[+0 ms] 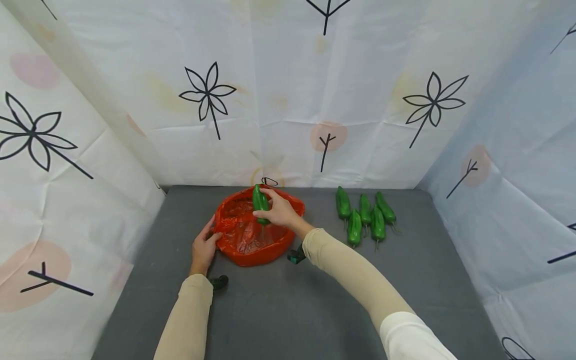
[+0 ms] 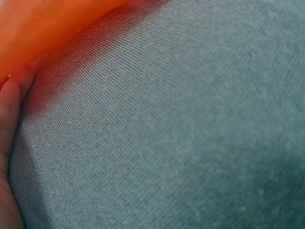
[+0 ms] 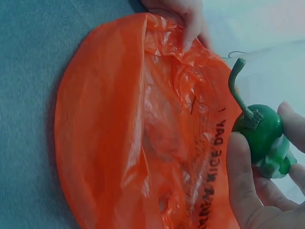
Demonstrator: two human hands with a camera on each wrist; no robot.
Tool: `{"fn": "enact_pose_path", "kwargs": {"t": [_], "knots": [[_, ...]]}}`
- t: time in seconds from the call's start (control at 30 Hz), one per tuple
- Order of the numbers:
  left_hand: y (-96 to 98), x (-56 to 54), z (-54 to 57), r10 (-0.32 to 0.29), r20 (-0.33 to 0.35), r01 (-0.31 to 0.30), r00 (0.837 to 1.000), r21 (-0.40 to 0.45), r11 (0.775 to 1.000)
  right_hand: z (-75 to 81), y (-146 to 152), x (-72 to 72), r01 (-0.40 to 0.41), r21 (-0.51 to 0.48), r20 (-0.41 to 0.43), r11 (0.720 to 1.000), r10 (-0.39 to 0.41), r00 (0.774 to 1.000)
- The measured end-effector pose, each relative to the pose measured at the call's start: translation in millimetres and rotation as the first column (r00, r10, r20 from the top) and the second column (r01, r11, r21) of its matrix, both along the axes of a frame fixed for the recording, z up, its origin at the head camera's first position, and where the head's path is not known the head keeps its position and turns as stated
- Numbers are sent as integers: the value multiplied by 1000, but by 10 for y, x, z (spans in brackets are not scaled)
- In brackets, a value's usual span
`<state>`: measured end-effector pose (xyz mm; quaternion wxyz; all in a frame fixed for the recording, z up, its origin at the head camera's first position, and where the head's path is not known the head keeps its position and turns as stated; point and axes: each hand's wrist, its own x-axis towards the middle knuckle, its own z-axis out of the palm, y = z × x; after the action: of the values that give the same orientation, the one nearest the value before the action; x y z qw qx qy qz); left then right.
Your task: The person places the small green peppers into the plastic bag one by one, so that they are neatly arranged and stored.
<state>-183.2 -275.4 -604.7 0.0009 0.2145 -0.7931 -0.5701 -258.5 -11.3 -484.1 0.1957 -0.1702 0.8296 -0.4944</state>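
A red-orange plastic bag [image 1: 254, 257] lies spread open on the grey table, its rim rolled into a round mouth. At its left side my left hand [image 1: 204, 250] grips the rim, thumb over the edge; the right wrist view shows this hand [image 3: 178, 12] at the top. Above the bag's mouth my right hand [image 1: 281, 210] holds a green pepper [image 1: 259, 201] between thumb and fingers. Seen from the right wrist, the pepper [image 3: 264, 131] has its curved stem pointing away from the palm. Only part of the left hand [image 2: 9, 124] shows in the left wrist view, against the bag [image 2: 43, 28].
Several green peppers [image 1: 378, 227] lie in a loose group on the table [image 1: 333, 310], right of the bag. White patterned cloth [image 1: 279, 90] hangs behind the table and along both sides. Printed black lettering marks the bag's inside.
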Motion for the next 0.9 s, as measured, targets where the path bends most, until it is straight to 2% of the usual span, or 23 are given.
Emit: {"fn": "enact_pose_path", "kwargs": {"t": [0.2,0.4,0.67,0.9], "knots": [[-26,-4,-26,-9,-6,9,1000,-32,999,-77,-126,11,15,-42,53,999,-13,999],[-24,3,-4,-9,10,9,1000,-26,1000,-176,-218,38,25,-72,94,997,-18,995],[-14,-9,14,12,33,-11,999,-25,1000,-290,-332,78,47,-41,132,998,-41,990],[-17,-7,8,7,22,-7,1000,-23,1000,-362,-423,72,107,-14,169,994,-103,980]]}}
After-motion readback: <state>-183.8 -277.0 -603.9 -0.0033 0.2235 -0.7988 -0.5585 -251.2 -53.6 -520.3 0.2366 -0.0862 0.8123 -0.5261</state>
